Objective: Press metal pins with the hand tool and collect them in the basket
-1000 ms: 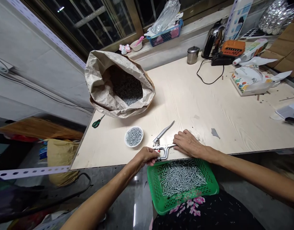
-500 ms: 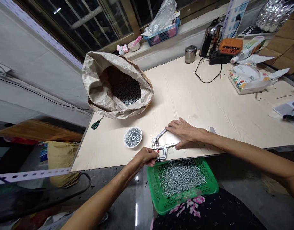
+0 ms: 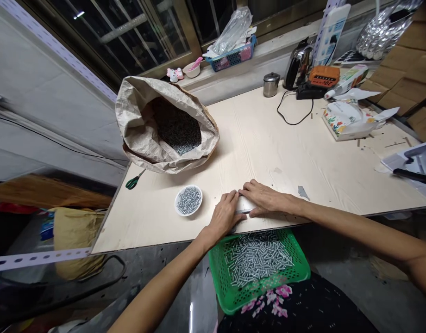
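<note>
Both hands are closed around a silver hand tool with a lever handle (image 3: 245, 205) at the front edge of the table. My left hand (image 3: 226, 212) covers the tool's head end, its fingers wrapped over the top. From the other side, my right hand (image 3: 265, 198) grips the handle end, fingertips close to those of the left. Only a short silver stretch shows between them; the jaw end is hidden. A white bowl (image 3: 182, 207) of small silver metal pins stands left of my left hand. Below the table edge, a green basket (image 3: 224, 296) holds many similar metal pieces.
A large open sack (image 3: 133, 111) of metal pieces stands at the table's back left, with green-handled scissors (image 3: 132, 183) near the left edge. Further back are a metal canister (image 3: 271, 85), a kettle (image 3: 298, 64), an orange battery (image 3: 324, 76) and a tissue box (image 3: 345, 122).
My left hand has moved from pinching at the tool's head to wrapping over it. My right hand has closed on the handles, and the lever has come down. The view has shifted slightly.
</note>
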`<state>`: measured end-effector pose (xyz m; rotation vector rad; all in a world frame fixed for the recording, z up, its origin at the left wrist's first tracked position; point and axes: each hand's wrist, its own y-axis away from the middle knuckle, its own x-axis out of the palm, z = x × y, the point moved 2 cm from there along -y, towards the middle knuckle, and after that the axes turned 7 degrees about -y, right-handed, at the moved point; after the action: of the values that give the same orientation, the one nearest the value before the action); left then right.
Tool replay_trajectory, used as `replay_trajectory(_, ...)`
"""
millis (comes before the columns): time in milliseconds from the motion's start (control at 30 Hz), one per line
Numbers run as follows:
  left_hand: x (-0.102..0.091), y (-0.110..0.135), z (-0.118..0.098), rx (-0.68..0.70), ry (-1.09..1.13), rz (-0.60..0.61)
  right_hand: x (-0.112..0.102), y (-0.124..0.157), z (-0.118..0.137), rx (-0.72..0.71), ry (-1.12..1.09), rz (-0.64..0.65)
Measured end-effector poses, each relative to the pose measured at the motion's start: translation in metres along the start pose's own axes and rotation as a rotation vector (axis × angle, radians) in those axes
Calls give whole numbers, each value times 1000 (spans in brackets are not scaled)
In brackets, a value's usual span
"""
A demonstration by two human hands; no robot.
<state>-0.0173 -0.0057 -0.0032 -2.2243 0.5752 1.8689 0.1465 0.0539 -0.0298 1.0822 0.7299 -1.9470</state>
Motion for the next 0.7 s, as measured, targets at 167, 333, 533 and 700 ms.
replay_trajectory(167, 6, -20, 8, 67, -57, 45, -4, 6, -1, 79, -50, -10)
replay_trajectory(333, 5, -18, 3, 36, -32, 62, 4, 7, 1, 57, -18, -48)
replay_trajectory(533, 9, -19, 0, -42, 27, 34, 4, 4, 2, 51, -9, -48)
replay_trajectory(700, -12, 12, 15, -153, 88, -244, -18, 15, 3, -59, -31, -142)
